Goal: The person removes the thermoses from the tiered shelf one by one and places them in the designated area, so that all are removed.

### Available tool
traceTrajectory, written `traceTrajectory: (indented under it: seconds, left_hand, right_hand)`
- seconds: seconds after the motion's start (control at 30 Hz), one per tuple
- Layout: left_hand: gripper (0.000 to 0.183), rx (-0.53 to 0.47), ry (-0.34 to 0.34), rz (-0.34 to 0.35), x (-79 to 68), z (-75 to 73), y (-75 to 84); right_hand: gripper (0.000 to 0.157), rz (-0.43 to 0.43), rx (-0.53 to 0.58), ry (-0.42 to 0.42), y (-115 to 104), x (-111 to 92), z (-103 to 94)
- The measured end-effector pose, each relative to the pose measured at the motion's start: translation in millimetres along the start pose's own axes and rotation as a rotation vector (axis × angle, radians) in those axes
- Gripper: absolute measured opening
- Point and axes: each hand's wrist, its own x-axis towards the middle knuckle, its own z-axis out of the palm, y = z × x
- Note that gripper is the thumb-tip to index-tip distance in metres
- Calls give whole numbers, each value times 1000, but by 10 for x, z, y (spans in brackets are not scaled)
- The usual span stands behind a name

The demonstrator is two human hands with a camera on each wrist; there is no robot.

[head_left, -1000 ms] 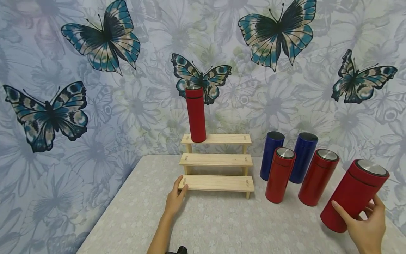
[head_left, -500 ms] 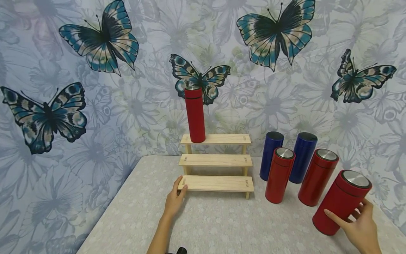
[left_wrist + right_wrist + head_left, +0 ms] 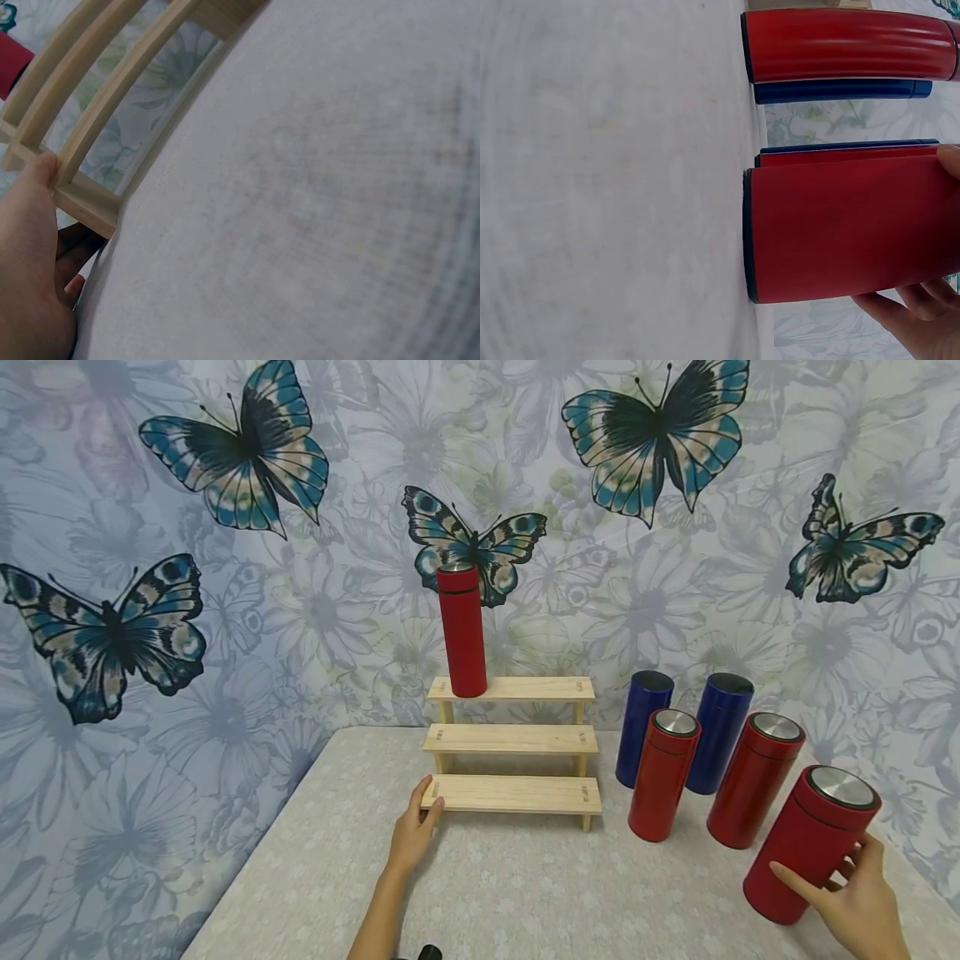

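Note:
My right hand (image 3: 855,889) grips a red thermos flask (image 3: 810,843) with a silver lid top, at the table's right front; thumb on one side, fingers round the other. In the right wrist view that flask (image 3: 847,229) has its dark base right at the tabletop. My left hand (image 3: 414,831) holds the left end of the lowest step of a three-step wooden stand (image 3: 517,793). In the left wrist view the thumb of the left hand (image 3: 34,255) lies on the stand's end (image 3: 86,206), with fingers beneath. On the top step another red flask (image 3: 462,635) stands upright at the left.
Left of the held flask stand two red flasks, a slim one (image 3: 663,777) and a wider one (image 3: 753,781). Behind them are two blue flasks, one at left (image 3: 641,727) and one at right (image 3: 716,735). A butterfly-patterned wall (image 3: 337,635) backs the pale tabletop (image 3: 525,893).
My right hand has brought its red flask left and lower toward the tabletop, mostly in the first half second, then barely moved. The left hand has stayed on the stand.

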Motion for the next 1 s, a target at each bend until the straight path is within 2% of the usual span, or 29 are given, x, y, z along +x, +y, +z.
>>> traceTrajectory:
  seconds: [0.33,0.43,0.5,0.57,0.67,0.73,0.8,0.9,1.0]
  left_hand:
    - [60,-10,5,20,35,4,-5]
    - [59,-6,8,17,29,7,-3]
    - [59,1,5,12,17,11,-7]
    - [59,1,5,7,6,16,-10]
    - [59,-1,2,6,-6,22,-19]
    - [60,-6,4,2,-8,23,-21]
    - [60,-8,4,-3,-9,21,-23]
    - [60,-7,7,-5,-3,15,-25]
    - [60,-10,10,-4,8,14,-25]
  right_hand:
    - [104,-27,35,-24,59,49,1]
    - [102,-72,89,41,96,41,16]
    - [102,-143,142,146,43,9,4]
    - [99,-261,175,291,-66,-49,-31]
    - [86,-411,171,457,-320,-164,-115]
    - [75,-488,168,538,-475,-234,-146]
    - [73,-543,161,587,-620,-287,-154]
    - [70,-699,267,635,-869,-314,-99]
    - [62,-857,393,595,-1173,-330,-1]
